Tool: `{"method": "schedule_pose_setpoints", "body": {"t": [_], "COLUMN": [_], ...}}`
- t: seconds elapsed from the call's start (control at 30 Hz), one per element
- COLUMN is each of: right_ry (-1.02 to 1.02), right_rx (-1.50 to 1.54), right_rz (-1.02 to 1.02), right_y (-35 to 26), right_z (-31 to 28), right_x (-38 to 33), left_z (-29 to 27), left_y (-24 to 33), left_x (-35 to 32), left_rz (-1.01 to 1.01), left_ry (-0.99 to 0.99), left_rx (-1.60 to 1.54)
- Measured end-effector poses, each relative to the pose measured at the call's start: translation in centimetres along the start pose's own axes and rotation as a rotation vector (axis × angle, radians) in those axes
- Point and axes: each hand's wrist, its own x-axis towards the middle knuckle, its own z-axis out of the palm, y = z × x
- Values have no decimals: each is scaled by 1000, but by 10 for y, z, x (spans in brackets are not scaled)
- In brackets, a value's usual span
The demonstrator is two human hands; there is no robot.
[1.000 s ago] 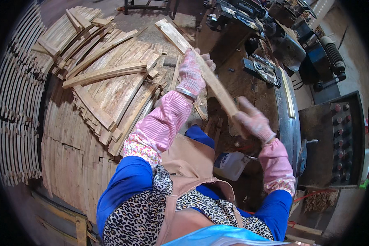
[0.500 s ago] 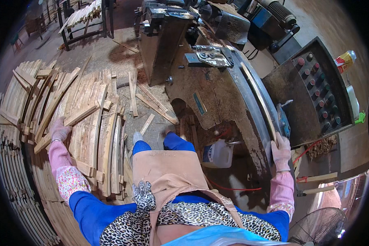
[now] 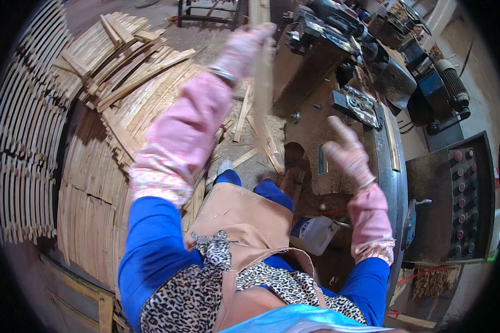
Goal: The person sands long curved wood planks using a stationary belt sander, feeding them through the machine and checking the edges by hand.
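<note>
My left hand (image 3: pixel 245 51), in a pale knitted glove, is raised ahead of me and closed around a wooden strip (image 3: pixel 264 83). The strip stands nearly upright in the picture and is smeared by motion. Over the front of the woodworking machine (image 3: pixel 311 105) my right hand (image 3: pixel 347 152) hangs with its fingers apart and nothing in them. Another wooden strip (image 3: pixel 391 139) lies along the machine's metal bed (image 3: pixel 393 194), to the right of that hand and apart from it.
Stacked wooden strips (image 3: pixel 97 216) fill the left side, with loose pieces on top. A control panel (image 3: pixel 453 200) with several buttons stands at the right. Below the machine sits a white plastic jug (image 3: pixel 315 234). Offcuts (image 3: pixel 243 114) lie on the floor ahead of my feet.
My left hand has lifted a wooden strip off the stack and swung it right and forward. My right hand has let go of the strip on the bed, which now lies farther ahead.
</note>
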Motion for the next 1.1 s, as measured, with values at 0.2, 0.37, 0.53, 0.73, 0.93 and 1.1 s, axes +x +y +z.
{"method": "schedule_pose_setpoints", "body": {"t": [0.2, 0.37, 0.53, 0.73, 0.93, 1.1], "right_ry": [246, 488, 491, 758, 732, 668], "right_rx": [145, -310, -731, -688, -954, -888], "right_rz": [181, 391, 793, 434, 425, 394], "right_y": [-34, -30, -17, 91, 144, 135], "right_z": [12, -68, -97, -143, -179, -165], "right_x": [-87, -248, -386, -275, -96, -131], "left_z": [124, -9, -234, -376, -402, -344], "left_y": [-70, -114, -78, -87, -85, -57], "left_x": [-31, -27, -90, -153, -151, -230], "left_rz": [-52, 249, -609, -844, -876, -693], "left_ry": [-200, -19, 676, 1104, 1113, 829], "left_rx": [-743, 718, 1704, 1722, 1354, 1496]}}
